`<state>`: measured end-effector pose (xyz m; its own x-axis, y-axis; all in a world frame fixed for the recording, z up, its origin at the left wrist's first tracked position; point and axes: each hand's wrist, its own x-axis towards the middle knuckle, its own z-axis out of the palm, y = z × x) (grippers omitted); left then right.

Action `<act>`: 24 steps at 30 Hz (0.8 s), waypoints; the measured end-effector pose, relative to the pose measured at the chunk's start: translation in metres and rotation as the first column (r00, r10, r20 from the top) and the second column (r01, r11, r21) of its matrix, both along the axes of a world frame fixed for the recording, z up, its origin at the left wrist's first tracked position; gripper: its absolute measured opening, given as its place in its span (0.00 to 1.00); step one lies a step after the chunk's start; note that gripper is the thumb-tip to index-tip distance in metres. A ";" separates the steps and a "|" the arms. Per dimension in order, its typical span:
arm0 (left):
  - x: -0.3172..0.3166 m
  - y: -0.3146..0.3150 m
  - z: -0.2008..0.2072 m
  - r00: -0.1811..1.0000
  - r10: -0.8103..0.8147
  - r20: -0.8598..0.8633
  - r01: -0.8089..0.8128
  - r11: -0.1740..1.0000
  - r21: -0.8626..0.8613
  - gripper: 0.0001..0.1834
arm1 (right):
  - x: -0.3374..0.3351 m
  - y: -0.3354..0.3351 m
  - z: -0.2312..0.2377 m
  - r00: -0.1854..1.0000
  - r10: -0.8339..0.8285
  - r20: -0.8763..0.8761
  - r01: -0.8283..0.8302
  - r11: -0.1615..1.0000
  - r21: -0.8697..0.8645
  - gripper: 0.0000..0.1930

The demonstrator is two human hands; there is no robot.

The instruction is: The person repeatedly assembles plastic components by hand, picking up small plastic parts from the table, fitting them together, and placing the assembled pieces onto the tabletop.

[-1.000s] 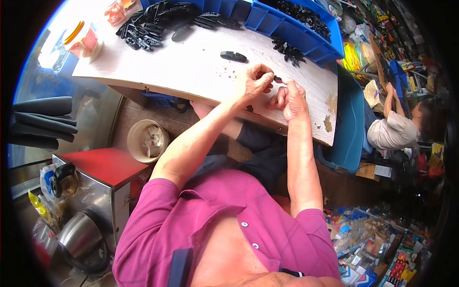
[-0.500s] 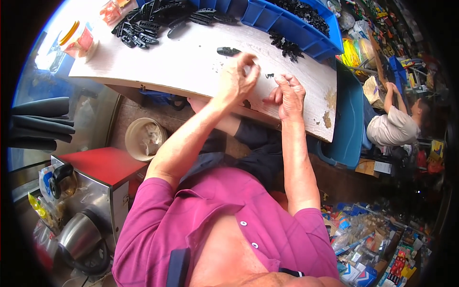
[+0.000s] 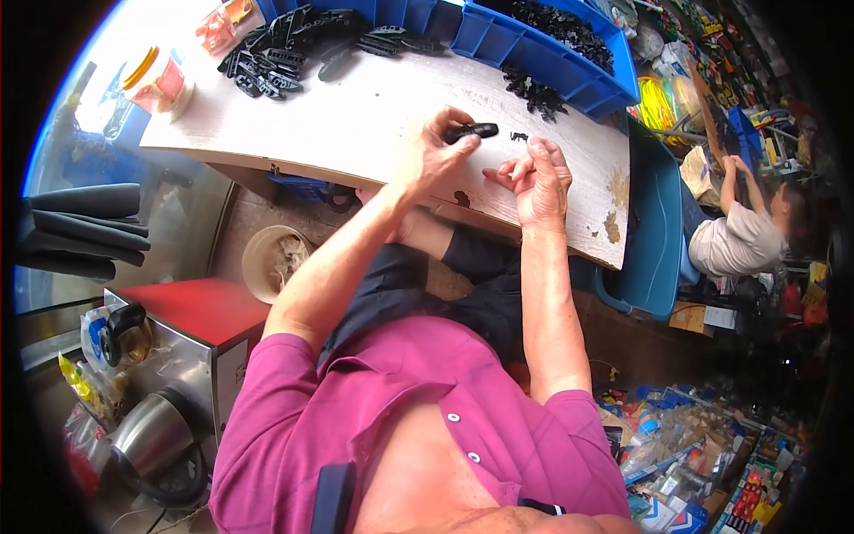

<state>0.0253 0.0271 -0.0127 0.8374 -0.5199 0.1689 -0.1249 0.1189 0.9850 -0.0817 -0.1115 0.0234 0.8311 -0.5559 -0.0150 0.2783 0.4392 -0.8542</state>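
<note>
In my left hand [image 3: 438, 147] is a long, rounded black plastic part [image 3: 473, 132], gripped between thumb and fingers and held above the white tabletop [image 3: 356, 125]. My right hand [image 3: 541, 187] is just to its right, palm turned up, thumb and fingers drawn together in a pinch. Whatever sits between those fingertips is too small to make out. A few tiny black pieces [image 3: 519, 136] lie on the table between and beyond my hands. Farther back, small black clips [image 3: 534, 93] are heaped against a blue bin [image 3: 543, 58].
Many similar black parts [image 3: 267, 67] are piled at the far left, near a clear tub [image 3: 158, 84] with an orange rim. A teal bin [image 3: 654, 240] stands at the table's right end. Below on the left is a pale bucket [image 3: 267, 262]. Another person [image 3: 738, 231] sits at right.
My left hand has picked up the black part that lay on the table and brought it toward my right hand. The right hand has barely shifted.
</note>
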 end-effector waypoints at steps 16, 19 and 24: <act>-0.031 -0.020 0.016 0.890 -0.310 -0.334 0.194 0.921 -0.338 0.12 | 0.000 -0.007 -0.016 0.996 -0.009 -0.084 0.000 0.994 -0.107 0.05; -0.033 -0.018 0.033 0.882 -0.268 -0.388 0.163 0.946 -0.281 0.10 | -0.003 -0.008 -0.014 0.997 0.021 -0.078 -0.029 0.994 -0.106 0.06; -0.031 -0.022 0.022 0.906 -0.143 -0.399 0.063 0.977 -0.206 0.10 | 0.000 -0.003 -0.009 0.987 0.010 -0.158 -0.035 0.987 -0.156 0.08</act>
<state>-0.0058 0.0053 0.0095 0.7963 -0.6001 -0.0764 0.3072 0.2924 0.9056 -0.0817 -0.1142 0.0143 0.8377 -0.5428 -0.0594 0.1271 0.2996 -0.9456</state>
